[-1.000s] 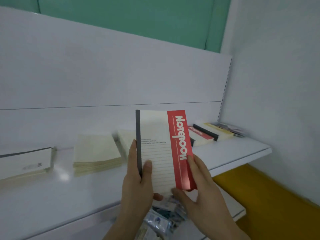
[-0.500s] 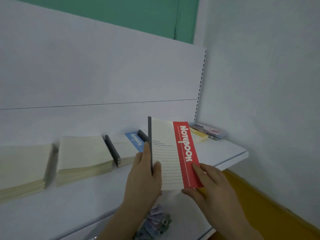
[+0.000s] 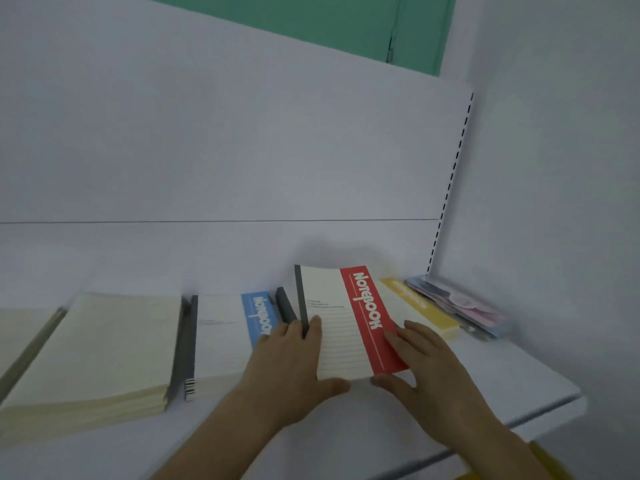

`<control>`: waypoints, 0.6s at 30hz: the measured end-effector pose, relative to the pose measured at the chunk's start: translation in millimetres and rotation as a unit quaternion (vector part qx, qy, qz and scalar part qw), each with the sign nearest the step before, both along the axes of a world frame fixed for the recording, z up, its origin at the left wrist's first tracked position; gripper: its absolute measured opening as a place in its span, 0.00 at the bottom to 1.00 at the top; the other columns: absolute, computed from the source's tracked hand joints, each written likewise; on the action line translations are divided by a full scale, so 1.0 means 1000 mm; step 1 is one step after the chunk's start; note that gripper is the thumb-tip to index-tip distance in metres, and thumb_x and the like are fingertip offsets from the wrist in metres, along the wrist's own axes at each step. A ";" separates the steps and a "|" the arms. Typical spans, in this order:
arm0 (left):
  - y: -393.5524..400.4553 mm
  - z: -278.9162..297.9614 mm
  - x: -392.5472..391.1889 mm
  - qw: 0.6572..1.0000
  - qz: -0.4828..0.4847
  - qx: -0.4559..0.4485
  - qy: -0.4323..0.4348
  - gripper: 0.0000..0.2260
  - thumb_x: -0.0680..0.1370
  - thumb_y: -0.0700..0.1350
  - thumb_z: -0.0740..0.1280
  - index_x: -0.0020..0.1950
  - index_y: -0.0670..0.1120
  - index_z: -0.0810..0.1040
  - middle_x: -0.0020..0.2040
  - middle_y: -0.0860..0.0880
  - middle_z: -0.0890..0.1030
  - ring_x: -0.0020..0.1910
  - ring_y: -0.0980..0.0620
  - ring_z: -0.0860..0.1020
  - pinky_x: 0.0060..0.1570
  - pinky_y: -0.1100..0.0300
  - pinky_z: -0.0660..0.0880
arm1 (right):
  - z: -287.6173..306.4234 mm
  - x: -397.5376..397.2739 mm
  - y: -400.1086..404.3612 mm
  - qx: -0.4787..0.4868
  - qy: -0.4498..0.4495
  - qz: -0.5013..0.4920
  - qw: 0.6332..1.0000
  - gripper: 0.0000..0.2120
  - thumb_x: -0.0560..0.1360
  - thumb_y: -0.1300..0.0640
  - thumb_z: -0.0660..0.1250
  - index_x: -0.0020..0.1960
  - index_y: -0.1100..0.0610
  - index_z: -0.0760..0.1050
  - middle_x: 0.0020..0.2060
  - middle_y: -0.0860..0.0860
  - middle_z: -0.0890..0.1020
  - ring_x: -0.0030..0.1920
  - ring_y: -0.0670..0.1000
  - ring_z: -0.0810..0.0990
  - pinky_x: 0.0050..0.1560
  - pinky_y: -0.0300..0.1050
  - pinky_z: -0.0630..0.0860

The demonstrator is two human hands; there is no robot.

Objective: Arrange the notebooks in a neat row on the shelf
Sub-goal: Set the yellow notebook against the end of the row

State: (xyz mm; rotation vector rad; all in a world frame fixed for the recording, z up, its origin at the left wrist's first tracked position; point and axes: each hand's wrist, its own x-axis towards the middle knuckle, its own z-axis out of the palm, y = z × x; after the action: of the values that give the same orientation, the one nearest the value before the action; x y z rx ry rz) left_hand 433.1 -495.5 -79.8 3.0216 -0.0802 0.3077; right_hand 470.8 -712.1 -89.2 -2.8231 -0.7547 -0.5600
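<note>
Notebooks on the white shelf (image 3: 512,379), head view only: your left hand (image 3: 287,368) and right hand (image 3: 429,368) both hold the red-band notebook (image 3: 343,320). It's tilted, far edge raised, near edge low by the shelf surface; can't tell if it touches. Left hand grips the dark spine side, thumb curled onto the lined cover, fingers behind it. Right hand is on the red strip side, fingers fairly straight along the right edge, thumb tucked under the near corner, so a light pinch rather than a full grip. "Notebook" print on the red band reads sideways.

Just left of the held one you have the blue-band notebook (image 3: 228,330) lying flat on a stack, dark spine on its left, barcode at the near corner. A dark spine edge (image 3: 285,306) of another book shows between the blue one and the held one. Further left sits the cream stack (image 3: 104,348), plain cover up, and at the far left frame edge a second cream stack (image 3: 20,337), cut off. Right of the held notebook is the yellow-band notebook (image 3: 419,306), partly hidden behind it, lying flat. Beyond that, in the shelf corner, a blurred packet pile (image 3: 457,306), pink and blue, contents unreadable. White back panel (image 3: 242,150) behind everything, green wall (image 3: 311,19) above it
</note>
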 end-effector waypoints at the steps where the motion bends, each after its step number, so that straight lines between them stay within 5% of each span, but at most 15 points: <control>1: 0.000 -0.001 0.008 1.000 0.014 0.013 0.006 0.46 0.72 0.74 0.58 0.80 0.49 0.49 0.70 0.50 0.68 0.67 0.50 0.67 0.68 0.51 0.67 | -0.001 0.014 0.000 -0.005 0.009 0.021 1.000 0.38 0.72 0.29 0.54 0.75 0.49 0.62 0.72 0.42 0.66 0.74 0.46 0.57 0.68 0.36 0.42; 6: -0.004 -0.009 0.034 0.994 0.084 0.056 0.035 0.39 0.71 0.77 0.54 0.72 0.51 0.64 0.62 0.50 0.74 0.62 0.49 0.71 0.62 0.52 0.68 | -0.014 0.076 0.000 -0.030 0.021 0.092 0.995 0.36 0.72 0.30 0.53 0.66 0.54 0.75 0.60 0.47 0.79 0.67 0.52 0.70 0.69 0.46 0.65; 11: -0.008 -0.006 0.042 0.989 0.133 0.054 0.044 0.27 0.74 0.73 0.55 0.56 0.52 0.72 0.54 0.52 0.76 0.57 0.50 0.72 0.59 0.54 0.68 | -0.022 0.104 0.004 -0.047 0.038 0.123 0.990 0.42 0.71 0.26 0.42 0.67 0.52 0.75 0.61 0.45 0.79 0.70 0.52 0.67 0.70 0.49 0.65; 15: -0.015 -0.005 0.045 0.985 0.154 0.048 0.066 0.27 0.74 0.73 0.56 0.59 0.53 0.72 0.54 0.52 0.77 0.56 0.50 0.73 0.61 0.54 0.68 | -0.021 0.116 -0.005 -0.057 0.022 0.155 0.986 0.36 0.75 0.29 0.46 0.58 0.52 0.81 0.51 0.45 0.83 0.61 0.52 0.75 0.62 0.49 0.74; 18: -0.019 -0.004 0.046 0.983 0.163 0.040 0.075 0.26 0.75 0.72 0.57 0.60 0.52 0.72 0.56 0.53 0.77 0.57 0.51 0.73 0.62 0.54 0.68 | -0.015 0.114 -0.007 -0.064 0.022 0.166 0.984 0.33 0.73 0.31 0.49 0.60 0.51 0.79 0.52 0.44 0.83 0.62 0.52 0.75 0.63 0.47 0.72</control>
State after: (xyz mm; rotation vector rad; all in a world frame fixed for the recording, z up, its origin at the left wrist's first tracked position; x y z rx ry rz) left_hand 478.7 -514.3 -83.8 3.1184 0.4265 0.1013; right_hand 585.0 -718.9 -104.7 -2.7213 -1.2593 -0.4065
